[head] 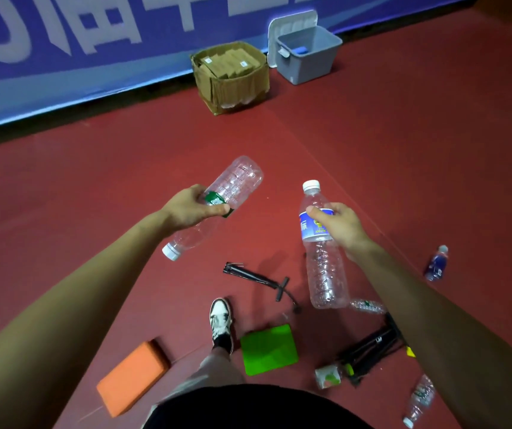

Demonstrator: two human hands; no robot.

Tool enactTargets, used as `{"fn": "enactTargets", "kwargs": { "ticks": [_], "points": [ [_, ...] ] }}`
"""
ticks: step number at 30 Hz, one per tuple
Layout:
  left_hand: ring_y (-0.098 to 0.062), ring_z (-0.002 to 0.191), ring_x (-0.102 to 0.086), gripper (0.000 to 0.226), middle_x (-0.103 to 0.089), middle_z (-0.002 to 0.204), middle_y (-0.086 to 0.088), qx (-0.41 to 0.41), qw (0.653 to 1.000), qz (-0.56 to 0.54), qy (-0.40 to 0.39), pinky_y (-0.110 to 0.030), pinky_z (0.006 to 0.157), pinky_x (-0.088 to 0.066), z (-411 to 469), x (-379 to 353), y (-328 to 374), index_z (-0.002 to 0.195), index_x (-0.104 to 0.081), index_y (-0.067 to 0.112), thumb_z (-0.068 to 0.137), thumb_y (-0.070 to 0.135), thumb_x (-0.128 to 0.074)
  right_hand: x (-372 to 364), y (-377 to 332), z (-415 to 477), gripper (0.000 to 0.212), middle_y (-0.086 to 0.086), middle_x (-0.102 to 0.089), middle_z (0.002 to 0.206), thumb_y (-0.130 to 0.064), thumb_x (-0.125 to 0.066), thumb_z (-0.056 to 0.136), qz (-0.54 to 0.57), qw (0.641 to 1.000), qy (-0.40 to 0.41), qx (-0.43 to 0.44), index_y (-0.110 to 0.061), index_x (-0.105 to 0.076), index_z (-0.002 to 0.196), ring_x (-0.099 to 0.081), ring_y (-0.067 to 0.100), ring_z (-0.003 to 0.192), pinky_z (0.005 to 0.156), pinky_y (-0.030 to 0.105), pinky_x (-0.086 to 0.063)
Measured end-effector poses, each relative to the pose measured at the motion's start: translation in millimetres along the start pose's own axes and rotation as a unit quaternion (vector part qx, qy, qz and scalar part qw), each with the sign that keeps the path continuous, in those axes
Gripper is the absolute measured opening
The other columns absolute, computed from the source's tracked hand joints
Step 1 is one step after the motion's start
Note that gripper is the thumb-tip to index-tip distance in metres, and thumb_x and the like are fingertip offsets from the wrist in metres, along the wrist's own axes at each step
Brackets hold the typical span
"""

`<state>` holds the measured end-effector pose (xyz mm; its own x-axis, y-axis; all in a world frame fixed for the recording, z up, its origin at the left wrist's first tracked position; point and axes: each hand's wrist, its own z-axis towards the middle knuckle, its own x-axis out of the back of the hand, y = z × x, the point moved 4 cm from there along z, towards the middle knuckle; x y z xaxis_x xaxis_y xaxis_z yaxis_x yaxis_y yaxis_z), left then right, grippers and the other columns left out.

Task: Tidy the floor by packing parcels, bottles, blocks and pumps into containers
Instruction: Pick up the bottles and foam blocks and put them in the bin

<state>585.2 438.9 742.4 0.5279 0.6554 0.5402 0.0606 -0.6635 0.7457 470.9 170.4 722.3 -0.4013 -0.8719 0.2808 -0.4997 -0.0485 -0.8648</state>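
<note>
The left hand (192,209) was wrapped round the green-label bottle (242,178) at its band, holding it off the floor (403,150) on a slant, cap toward the person and base pointing away. The right hand (338,226) gripped the blue-label bottle (325,274) at its label, nearly upright, cap on top. Both bottles looked empty and clear.

Below the hands, a slim pump (257,278) lay flat on the floor, with a shoe (221,323) just nearer the person. A green block (268,348) sat beside the shoe and an orange block (132,377) lay nearer the floor's left side. A second, bulkier pump (369,351) and several loose bottles, among them a small blue one (436,264), lay toward the right.

At the floor's far edge, against the banner (62,41), stood a cardboard box (236,88) filled with parcels (230,61) and, touching or just beside it, a grey bin (307,66) with its lid up. Something blue lay inside, too little of it showing to name.

The step in hand appeared to be carrying two bottles to a container. With the box full, the bin seemed the likelier target. The next move would call for walking to it, bringing each bottle over the rim and letting go low enough that light, empty plastic would not bounce out.
</note>
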Motion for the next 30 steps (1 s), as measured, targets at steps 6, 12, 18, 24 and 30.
{"fn": "enactTargets", "kwargs": {
  "ticks": [6,12,18,24,30],
  "points": [
    [-0.006,0.07,-0.051,0.041,-0.055,0.084,0.007,0.009,1.0,-0.026,0.013,-0.021,0.057,-0.037,96.2,83.1,-0.5,0.106,-0.052,0.013,0.08,0.039,-0.07,-63.1,-69.1,84.6,0.023,0.001,-0.06,0.076,-0.025,-0.073,0.082,-0.028,0.999,-0.002,0.019,-0.015,-0.054,0.092,-0.056,0.011,0.06,0.055,0.024,-0.046],
    [-0.021,0.09,-0.058,0.064,-0.059,0.11,-0.01,0.035,0.999,0.002,0.015,-0.03,0.076,-0.046,177.9,155.8,-12.5,0.12,-0.051,0.002,0.077,0.043,-0.072,-113.1,-135.9,172.9,0.03,0.018,-0.064,0.105,-0.039,-0.08,0.07,-0.153,0.986,0.004,0.071,-0.02,-0.064,0.088,-0.065,0.027,0.091,0.082,0.033,-0.05],
    [-0.011,0.067,-0.047,0.041,-0.051,0.078,0.005,0.03,0.999,0.01,0.026,-0.023,0.054,-0.035,234.7,196.9,0.0,0.097,-0.05,0.012,0.078,0.041,-0.072,-133.5,-191.7,235.4,0.033,0.018,-0.064,0.106,-0.042,-0.078,0.07,-0.167,0.981,0.014,0.092,-0.021,-0.062,0.09,-0.064,0.029,0.096,0.084,0.032,-0.047],
    [-0.006,0.062,-0.046,0.038,-0.05,0.075,0.008,0.012,1.0,-0.015,0.01,-0.02,0.052,-0.033,305.2,221.0,21.5,0.095,-0.049,0.014,0.079,0.04,-0.071,-154.2,-228.8,304.8,0.021,0.01,-0.065,0.09,-0.028,-0.076,0.078,-0.124,0.99,0.022,0.068,-0.017,-0.059,0.082,-0.062,0.023,0.082,0.084,0.039,-0.052],
    [-0.006,0.071,-0.052,0.045,-0.056,0.086,0.006,0.005,1.0,-0.002,-0.002,-0.02,0.057,-0.039,419.1,252.2,41.2,0.107,-0.052,0.012,0.079,0.041,-0.071,-188.0,-270.7,411.9,0.02,0.011,-0.067,0.086,-0.026,-0.076,0.078,-0.119,0.99,-0.01,0.077,-0.021,-0.058,0.072,-0.064,0.025,0.076,0.081,0.04,-0.054]
  ]
}}
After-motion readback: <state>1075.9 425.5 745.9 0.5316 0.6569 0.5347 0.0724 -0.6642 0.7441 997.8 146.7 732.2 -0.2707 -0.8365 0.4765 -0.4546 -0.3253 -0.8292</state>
